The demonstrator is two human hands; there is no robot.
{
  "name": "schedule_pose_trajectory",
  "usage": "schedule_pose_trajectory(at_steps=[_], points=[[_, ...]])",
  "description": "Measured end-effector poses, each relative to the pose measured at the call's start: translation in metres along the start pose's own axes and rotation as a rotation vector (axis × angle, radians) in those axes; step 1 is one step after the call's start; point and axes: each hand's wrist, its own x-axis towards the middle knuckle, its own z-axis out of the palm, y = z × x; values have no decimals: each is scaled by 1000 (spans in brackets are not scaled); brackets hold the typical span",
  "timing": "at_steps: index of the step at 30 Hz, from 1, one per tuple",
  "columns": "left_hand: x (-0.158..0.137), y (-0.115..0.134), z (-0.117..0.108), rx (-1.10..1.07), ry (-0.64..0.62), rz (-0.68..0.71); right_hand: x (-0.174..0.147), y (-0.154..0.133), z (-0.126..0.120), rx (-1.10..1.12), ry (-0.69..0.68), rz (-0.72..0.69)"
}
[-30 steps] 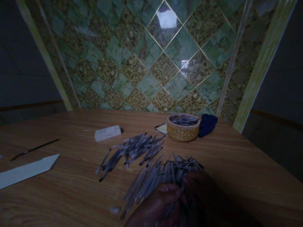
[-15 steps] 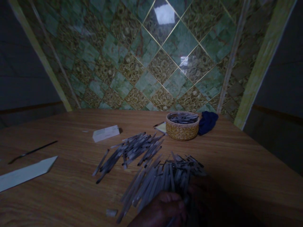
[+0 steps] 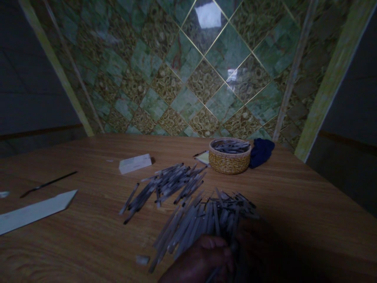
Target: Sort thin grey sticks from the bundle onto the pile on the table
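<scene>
With the left hand and right hand low at the near pile, I see the way straight forward blocked by those sticks and then by the far pile, the two nearly meeting. To the left I could pass a hand over bare table between the far pile and the strip, up to the box; on the right, wood runs alongside the near pile, with the basket and cloth standing beyond, before the wall.
</scene>
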Motion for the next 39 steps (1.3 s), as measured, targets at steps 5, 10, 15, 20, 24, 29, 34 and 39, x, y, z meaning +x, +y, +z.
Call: schedule_pose_trajectory(at_steps=[5,10,15,20,24,29,34,39], points=[[0,-3,-2,-37,7,-30,0,6,0,242,-117,32],[2,-3,-2,-71,-5,-61,1,10,2,155,-45,-37],[2,0,1,-51,0,-78,1,2,0,81,-57,22],[-3,0,1,-68,51,-63,1,5,1,319,-126,0],[-5,0,2,-66,43,-72,2,6,5,216,-52,-7],[-8,4,7,-78,29,-68,0,-3,4,163,-66,23],[-4,6,5,-64,33,-68,4,3,-2,370,-159,-23],[-3,5,-3,-65,6,-54,9,4,-7,455,-127,-59]])
